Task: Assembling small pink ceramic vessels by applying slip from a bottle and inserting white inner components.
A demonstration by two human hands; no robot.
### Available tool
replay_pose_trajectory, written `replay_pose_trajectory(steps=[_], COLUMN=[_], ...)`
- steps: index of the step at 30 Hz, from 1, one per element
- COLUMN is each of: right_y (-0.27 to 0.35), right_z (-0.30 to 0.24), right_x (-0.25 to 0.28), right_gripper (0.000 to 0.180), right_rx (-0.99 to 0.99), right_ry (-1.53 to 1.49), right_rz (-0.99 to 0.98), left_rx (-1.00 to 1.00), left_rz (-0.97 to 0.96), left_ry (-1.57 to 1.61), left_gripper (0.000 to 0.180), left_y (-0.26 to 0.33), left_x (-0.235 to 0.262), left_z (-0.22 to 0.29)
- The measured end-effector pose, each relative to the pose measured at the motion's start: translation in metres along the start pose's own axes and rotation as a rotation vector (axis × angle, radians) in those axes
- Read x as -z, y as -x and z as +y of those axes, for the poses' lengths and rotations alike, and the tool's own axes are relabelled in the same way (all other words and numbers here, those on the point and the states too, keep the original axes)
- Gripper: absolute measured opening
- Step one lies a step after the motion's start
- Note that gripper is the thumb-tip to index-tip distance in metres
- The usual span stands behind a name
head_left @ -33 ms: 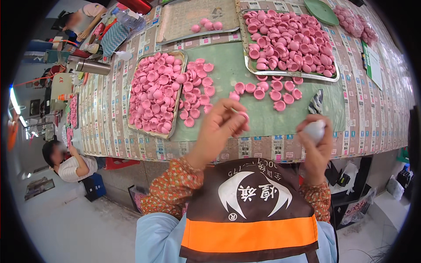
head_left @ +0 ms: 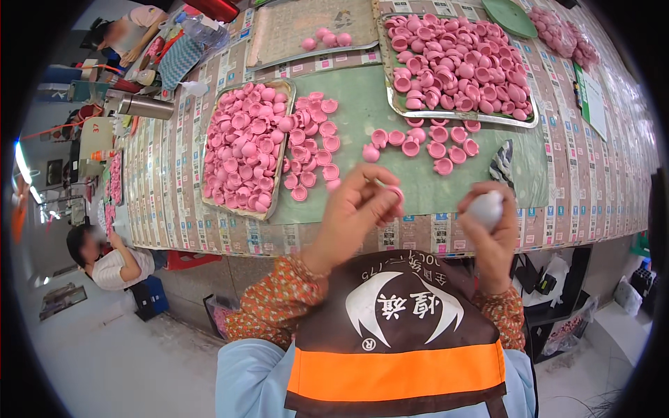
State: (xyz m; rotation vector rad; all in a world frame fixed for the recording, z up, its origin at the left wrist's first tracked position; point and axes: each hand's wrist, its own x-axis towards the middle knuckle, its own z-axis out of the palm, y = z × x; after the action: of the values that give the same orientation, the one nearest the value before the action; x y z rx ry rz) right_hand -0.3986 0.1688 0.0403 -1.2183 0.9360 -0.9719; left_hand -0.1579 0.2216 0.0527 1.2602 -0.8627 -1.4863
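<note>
Between the thumb and fingers of my left hand [head_left: 362, 212] is a small pink hollow half-shell [head_left: 397, 198], its rim showing past the fingertips. My right hand [head_left: 493, 233] is wrapped round a rounded whitish-grey squeeze bottle [head_left: 486, 209]; whether it has a nozzle I cannot see. Both hands are above the near edge of a green mat [head_left: 432, 191], a short gap apart. Beyond them, loose pink half-shells [head_left: 443, 150] are scattered on the mat. More half-shells [head_left: 327, 144] lie in a cluster to the left, and a crumpled black-and-white scrap [head_left: 502, 164] rests near my right hand.
Trays heaped with pink half-shells stand at left [head_left: 203, 188] and far right [head_left: 481, 120]. A third tray [head_left: 293, 28] at the back carries several pink balls [head_left: 327, 40]. A steel flask [head_left: 146, 106] lies at left. Two other people [head_left: 115, 258] [head_left: 132, 35] are on the left side.
My right hand has shifted a little left with the bottle. My left hand has moved slightly right and nearer me with its half-shell, so the hands are closer together.
</note>
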Motion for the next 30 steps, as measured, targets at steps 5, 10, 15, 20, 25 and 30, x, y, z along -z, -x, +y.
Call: replay_pose_trajectory(steps=[5,10,15,20,25,30], right_y=[0.002,0.002,0.005,0.007,0.014,0.016], right_z=[0.003,0.001,-0.006,0.0,0.005,-0.003], right_x=[-0.032,-0.034,-0.037,-0.037,-0.038,-0.01], right_gripper=[0.05,0.042,0.037,0.036,0.031,0.039], right_rx=[-0.137,-0.253,-0.185,-0.12,-0.145,-0.068], right_ry=[-0.178,-0.13,0.157,0.237,0.031,0.246], right_rz=[-0.199,-0.195,-0.165,-0.178,-0.075,-0.248], left_rx=[0.053,0.161,0.285,0.331,0.318,0.328], left_rz=[-0.064,-0.129,-0.208,-0.217,-0.168,-0.139], left_ry=[0.131,0.296,0.458,0.482,0.688,0.832], left_gripper=[0.018,0.028,0.04,0.045,0.051,0.056], left_y=[0.022,0.028,0.033,0.034,0.037,0.044], left_x=[-0.03,-0.027,-0.017,-0.013,-0.011,-0.004], left_z=[-0.019,-0.027,-0.035,-0.044,-0.053,-0.051])
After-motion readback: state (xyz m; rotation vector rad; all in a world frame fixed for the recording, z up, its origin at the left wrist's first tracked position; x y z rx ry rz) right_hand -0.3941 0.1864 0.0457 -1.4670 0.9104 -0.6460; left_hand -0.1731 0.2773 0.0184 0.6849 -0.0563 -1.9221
